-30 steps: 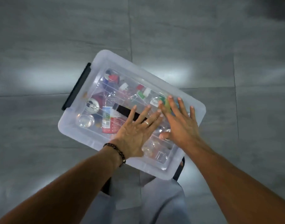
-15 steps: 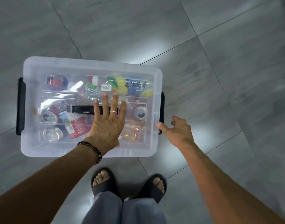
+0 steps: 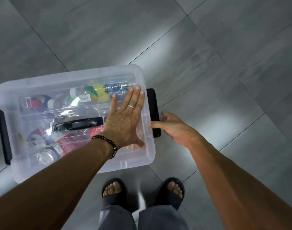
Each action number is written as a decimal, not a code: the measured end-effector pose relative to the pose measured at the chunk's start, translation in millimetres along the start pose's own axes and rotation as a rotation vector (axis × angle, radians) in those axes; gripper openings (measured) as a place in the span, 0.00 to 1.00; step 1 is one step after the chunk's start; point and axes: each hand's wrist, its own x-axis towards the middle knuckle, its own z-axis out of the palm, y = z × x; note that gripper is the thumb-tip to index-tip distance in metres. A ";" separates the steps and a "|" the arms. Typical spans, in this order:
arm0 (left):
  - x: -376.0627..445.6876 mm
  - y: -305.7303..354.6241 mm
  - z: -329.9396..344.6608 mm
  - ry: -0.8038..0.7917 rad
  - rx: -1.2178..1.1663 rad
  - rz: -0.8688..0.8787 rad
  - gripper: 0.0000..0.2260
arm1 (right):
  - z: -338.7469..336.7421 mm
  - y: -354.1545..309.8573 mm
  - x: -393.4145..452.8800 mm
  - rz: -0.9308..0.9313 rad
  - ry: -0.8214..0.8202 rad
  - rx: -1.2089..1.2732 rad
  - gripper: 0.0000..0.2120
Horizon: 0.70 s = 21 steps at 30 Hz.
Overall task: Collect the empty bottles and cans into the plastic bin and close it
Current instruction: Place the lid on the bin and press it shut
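While the left hand (image 3: 125, 120) presses flat on the lid (image 3: 72, 77), the right hand (image 3: 171, 128) curls around the black latch (image 3: 152, 103).

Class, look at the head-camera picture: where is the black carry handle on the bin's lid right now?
The black carry handle lies flat at the centre of the clear lid, left of the left hand pressing on the lid.

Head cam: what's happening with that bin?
A person stands over a clear plastic bin on the tiled floor, lid on, bottles and cans visible inside. The left hand presses flat on the lid near its right end. The right hand is at the black latch on that end, thumb on the lid's edge. Whether the latch is locked can't be told.
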 end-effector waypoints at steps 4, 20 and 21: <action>0.6 2.1 -2.6 -0.014 0.020 -0.006 0.71 | 4.6 12.3 -12.5 -0.255 0.102 0.145 0.11; 4.8 -7.7 6.8 0.024 -0.065 0.000 0.73 | 54.1 30.9 -32.3 -0.652 0.519 -0.580 0.21; 4.9 -7.8 7.2 0.025 -0.057 0.005 0.72 | 54.4 30.4 -31.9 -0.657 0.525 -0.618 0.21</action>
